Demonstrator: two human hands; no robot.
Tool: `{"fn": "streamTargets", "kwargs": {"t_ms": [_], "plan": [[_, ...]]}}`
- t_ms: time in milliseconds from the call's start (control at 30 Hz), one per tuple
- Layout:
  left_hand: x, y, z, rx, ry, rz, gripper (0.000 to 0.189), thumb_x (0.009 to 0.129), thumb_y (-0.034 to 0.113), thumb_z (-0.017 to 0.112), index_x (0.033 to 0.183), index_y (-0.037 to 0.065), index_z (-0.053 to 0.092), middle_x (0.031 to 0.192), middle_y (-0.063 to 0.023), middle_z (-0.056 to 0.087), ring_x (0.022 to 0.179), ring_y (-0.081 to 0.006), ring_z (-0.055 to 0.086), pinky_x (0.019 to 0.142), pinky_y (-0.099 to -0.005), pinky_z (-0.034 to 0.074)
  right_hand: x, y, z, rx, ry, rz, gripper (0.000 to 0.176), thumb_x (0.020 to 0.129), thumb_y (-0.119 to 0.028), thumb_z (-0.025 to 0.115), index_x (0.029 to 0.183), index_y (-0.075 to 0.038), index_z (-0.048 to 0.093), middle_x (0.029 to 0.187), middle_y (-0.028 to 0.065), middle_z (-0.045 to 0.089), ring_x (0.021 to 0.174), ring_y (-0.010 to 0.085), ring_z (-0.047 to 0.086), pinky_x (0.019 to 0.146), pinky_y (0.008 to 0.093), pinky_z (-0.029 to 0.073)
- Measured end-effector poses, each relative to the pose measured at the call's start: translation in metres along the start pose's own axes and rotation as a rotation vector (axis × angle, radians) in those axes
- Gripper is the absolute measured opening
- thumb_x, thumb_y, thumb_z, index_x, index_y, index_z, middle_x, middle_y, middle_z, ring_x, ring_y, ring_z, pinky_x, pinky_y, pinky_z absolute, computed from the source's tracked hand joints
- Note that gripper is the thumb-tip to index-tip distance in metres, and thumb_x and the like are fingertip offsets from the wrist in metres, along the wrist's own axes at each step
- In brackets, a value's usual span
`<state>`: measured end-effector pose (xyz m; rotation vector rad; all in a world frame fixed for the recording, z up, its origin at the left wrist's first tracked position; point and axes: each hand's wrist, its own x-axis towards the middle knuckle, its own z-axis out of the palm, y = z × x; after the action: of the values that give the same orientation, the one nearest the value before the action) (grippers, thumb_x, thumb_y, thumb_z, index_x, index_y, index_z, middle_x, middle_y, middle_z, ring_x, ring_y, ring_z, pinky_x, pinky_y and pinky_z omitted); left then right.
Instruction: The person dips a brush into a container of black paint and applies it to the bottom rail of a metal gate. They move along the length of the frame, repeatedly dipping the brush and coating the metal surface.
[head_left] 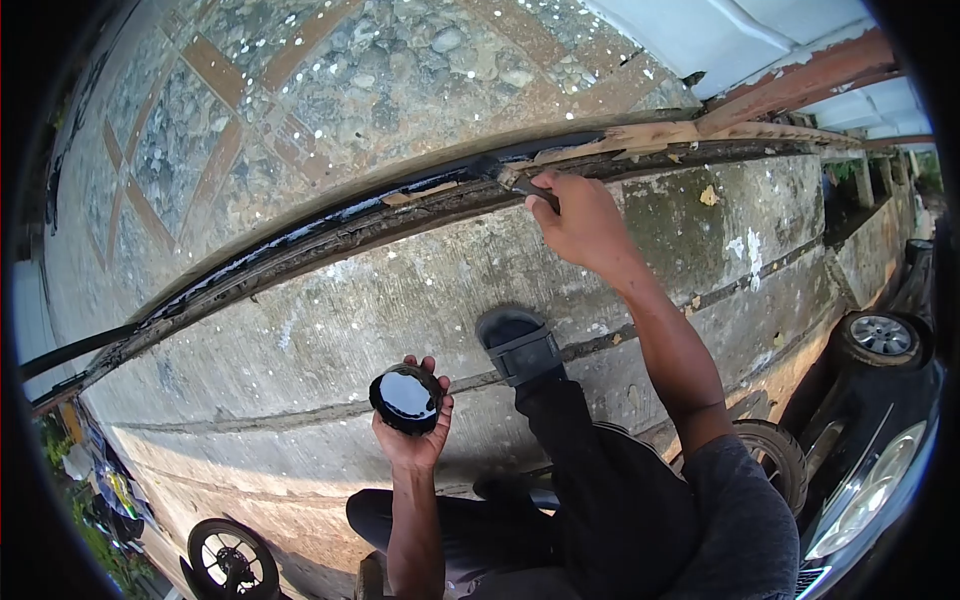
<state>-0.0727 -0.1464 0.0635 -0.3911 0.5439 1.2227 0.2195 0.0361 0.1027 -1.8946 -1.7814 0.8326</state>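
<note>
My left hand (420,430) is wrapped round a small round container (407,397) of glossy black paint, held over the concrete. In my right hand (578,220) is a paintbrush (515,181), its dark bristles touching a long narrow strip along the floor's edge. The strip is wet black (340,212) to the left of the brush. To its right the strip (640,137) is mostly bare brown, with some black along its upper edge.
A pebbled floor with brown tile bands (400,70) lies beyond the strip. My sandalled foot (520,343) rests on the concrete ledge (350,300). A reddish post (800,80) stands at upper right, a dark car (880,420) at right, and a wheel (232,560) at lower left.
</note>
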Motion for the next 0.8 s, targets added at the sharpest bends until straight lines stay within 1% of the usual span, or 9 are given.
{"fn": "streamTargets", "kwargs": {"t_ms": [67, 100, 200, 300, 433, 533, 733, 767, 800], "plan": [[0.000, 0.000, -0.002, -0.020, 0.014, -0.014, 0.049, 0.096, 0.038, 0.045, 0.132, 0.004, 0.049, 0.128, -0.0195, 0.058, 0.107, -0.0422, 0.062, 0.083, -0.0506, 0.058, 0.010, -0.011, 0.023, -0.121, 0.062, -0.104, 0.023, 0.087, -0.013, 0.062, 0.102, 0.005, 0.066, 0.081, 0.0243, 0.067, 0.079, 0.0398, 0.067, 0.071, 0.0459, 0.051], [0.002, -0.002, -0.002, -0.023, 0.021, -0.024, 0.049, 0.096, 0.038, 0.045, 0.132, 0.004, 0.049, 0.128, -0.0196, 0.058, 0.106, -0.0422, 0.062, 0.083, -0.0506, 0.058, 0.015, -0.013, 0.027, -0.159, 0.002, -0.075, 0.025, 0.087, -0.013, 0.063, 0.103, 0.005, 0.066, 0.085, 0.0262, 0.067, 0.085, 0.0435, 0.064, 0.075, 0.0494, 0.050], [0.000, 0.000, 0.001, 0.000, 0.055, -0.012, 0.050, 0.096, 0.039, 0.044, 0.132, 0.004, 0.049, 0.128, -0.0196, 0.058, 0.104, -0.0421, 0.062, 0.081, -0.0498, 0.058, 0.012, -0.006, 0.014, -0.159, 0.039, -0.019, 0.024, 0.086, -0.013, 0.063, 0.103, 0.005, 0.067, 0.083, 0.0262, 0.066, 0.083, 0.0445, 0.064, 0.075, 0.0490, 0.050], [0.001, -0.004, 0.000, 0.003, 0.044, -0.015, 0.051, 0.097, 0.041, 0.044, 0.133, 0.005, 0.049, 0.127, -0.0192, 0.059, 0.103, -0.0416, 0.063, 0.080, -0.0491, 0.058, 0.007, -0.003, 0.009, -0.149, 0.021, -0.055, 0.023, 0.086, -0.012, 0.063, 0.101, 0.005, 0.067, 0.082, 0.0261, 0.066, 0.082, 0.0439, 0.065, 0.074, 0.0487, 0.050], [0.002, 0.000, -0.001, 0.007, 0.068, -0.030, 0.051, 0.097, 0.042, 0.045, 0.133, 0.005, 0.048, 0.128, -0.0194, 0.058, 0.103, -0.0421, 0.063, 0.080, -0.0501, 0.058, 0.005, 0.013, 0.020, -0.113, 0.072, -0.059, 0.020, 0.086, -0.012, 0.063, 0.099, 0.003, 0.067, 0.077, 0.0239, 0.066, 0.076, 0.0428, 0.065, 0.070, 0.0480, 0.049], [0.004, 0.001, 0.001, 0.030, 0.014, -0.035, 0.045, 0.098, 0.035, 0.046, 0.132, 0.006, 0.049, 0.129, -0.0179, 0.059, 0.105, -0.0405, 0.063, 0.082, -0.0494, 0.058, -0.008, 0.020, 0.013, -0.101, -0.064, 0.094, 0.029, 0.088, -0.016, 0.061, 0.105, 0.006, 0.068, 0.090, 0.0234, 0.070, 0.090, 0.0400, 0.067, 0.081, 0.0475, 0.052], [0.010, -0.002, 0.001, 0.051, 0.008, -0.059, 0.046, 0.098, 0.036, 0.046, 0.133, 0.007, 0.049, 0.129, -0.0174, 0.059, 0.106, -0.0395, 0.063, 0.083, -0.0484, 0.057, 0.020, 0.043, 0.062, 0.008, -0.277, 0.219, 0.027, 0.088, -0.022, 0.063, 0.099, 0.002, 0.071, 0.089, 0.0229, 0.070, 0.088, 0.0399, 0.067, 0.082, 0.0464, 0.052], [0.011, -0.001, 0.003, 0.059, 0.001, -0.062, 0.046, 0.098, 0.036, 0.046, 0.133, 0.007, 0.049, 0.129, -0.0175, 0.059, 0.106, -0.0396, 0.062, 0.083, -0.0485, 0.057, 0.026, 0.054, 0.075, 0.022, -0.214, 0.162, 0.026, 0.089, -0.022, 0.062, 0.098, 0.001, 0.071, 0.084, 0.0236, 0.069, 0.085, 0.0400, 0.067, 0.079, 0.0464, 0.051], [0.011, -0.003, 0.004, 0.058, 0.001, -0.075, 0.046, 0.098, 0.036, 0.046, 0.133, 0.007, 0.049, 0.129, -0.0175, 0.059, 0.107, -0.0396, 0.062, 0.084, -0.0487, 0.057, 0.029, 0.050, 0.067, 0.043, -0.185, 0.172, 0.026, 0.089, -0.022, 0.062, 0.097, 0.001, 0.070, 0.084, 0.0236, 0.068, 0.084, 0.0397, 0.067, 0.078, 0.0457, 0.051]]}}
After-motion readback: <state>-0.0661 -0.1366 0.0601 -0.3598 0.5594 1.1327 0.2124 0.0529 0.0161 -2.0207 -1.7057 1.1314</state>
